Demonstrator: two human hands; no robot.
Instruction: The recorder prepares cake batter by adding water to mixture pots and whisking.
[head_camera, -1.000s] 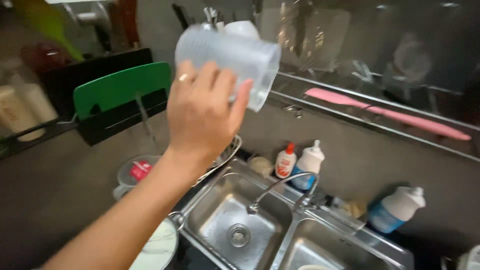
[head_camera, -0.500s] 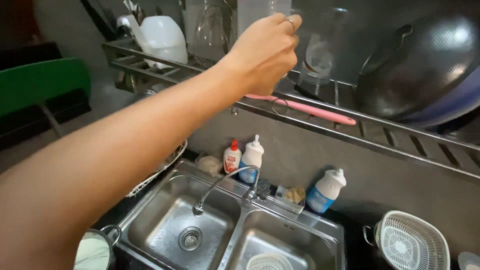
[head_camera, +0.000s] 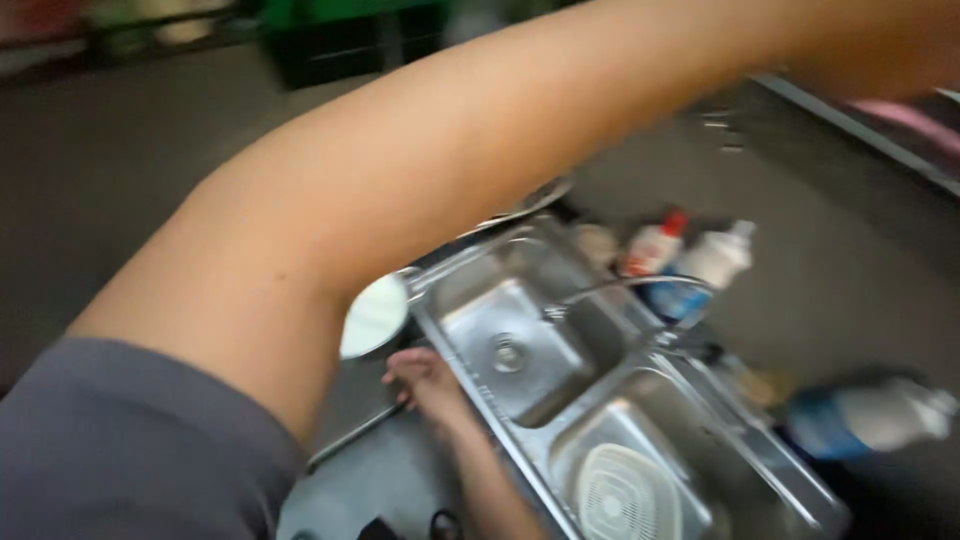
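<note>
A steel double sink (head_camera: 520, 330) below me; my right hand (head_camera: 425, 380) rests loosely curled on its front edge, holding nothing. My left arm reaches up, its hand out of view; leaning could make me slip.

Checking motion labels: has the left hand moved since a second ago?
Yes. The left hand then held a clear jug left of the pink strip; now its arm stretches rightward over that strip, and the hand itself is out of frame.
</note>
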